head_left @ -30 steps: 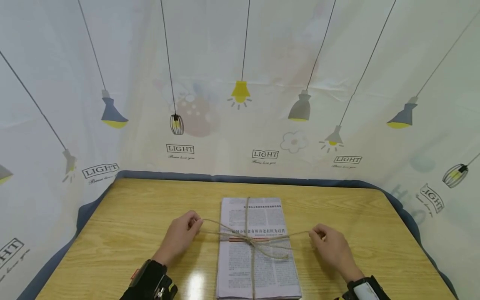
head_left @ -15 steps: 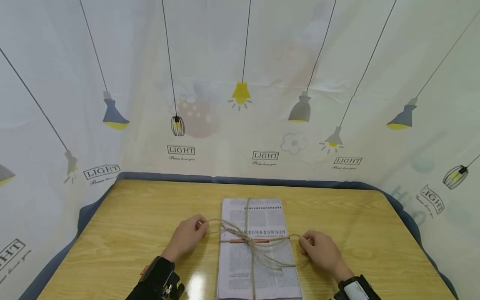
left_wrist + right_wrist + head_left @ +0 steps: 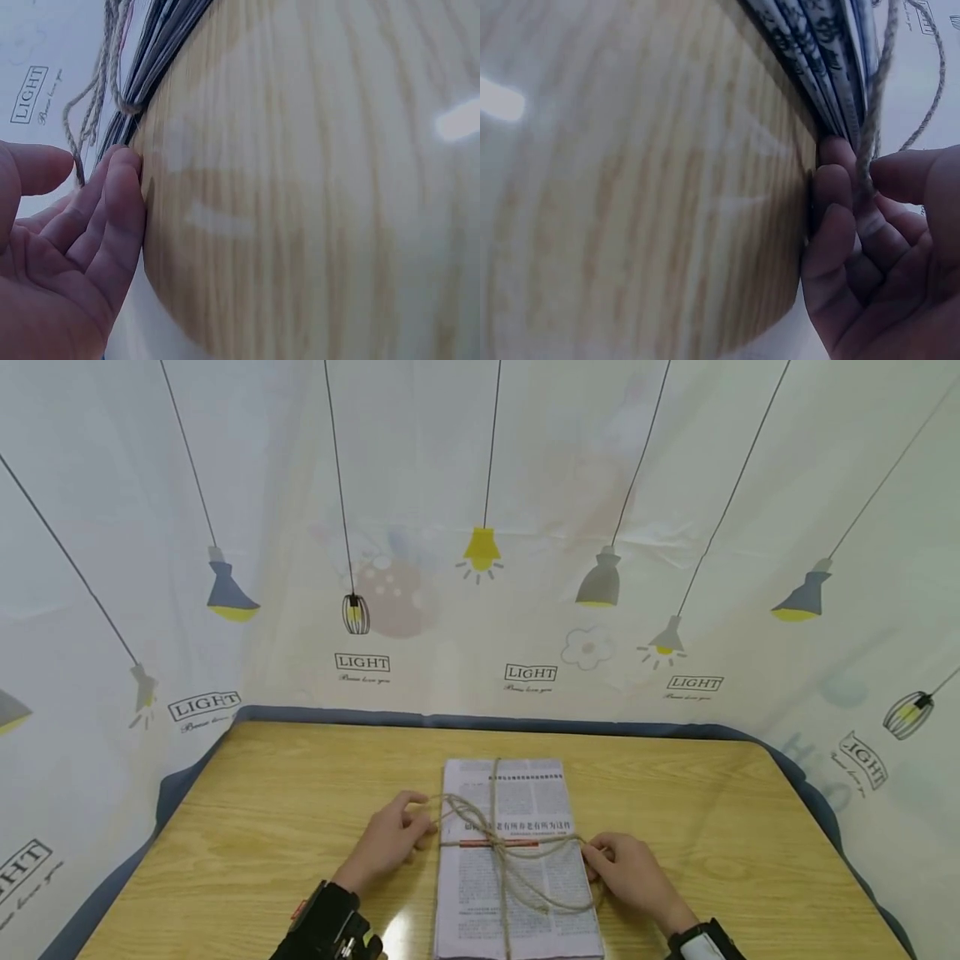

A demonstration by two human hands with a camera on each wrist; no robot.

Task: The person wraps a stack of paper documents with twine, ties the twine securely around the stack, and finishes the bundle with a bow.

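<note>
We pinch the twine (image 3: 480,827) with both hands (image 3: 390,843) (image 3: 630,872), left and right of the papers (image 3: 517,877), which lie mid-table (image 3: 262,827), near us.

Tied newspapers (image 3: 517,868) centred on table (image 3: 262,827), between hands.

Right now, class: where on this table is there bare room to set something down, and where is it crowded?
Bare wood on the table left of the left hand, right of the right hand, and behind the newspaper bundle. Crowded: the middle front, where both hands flank the bundle and its twine.
</note>
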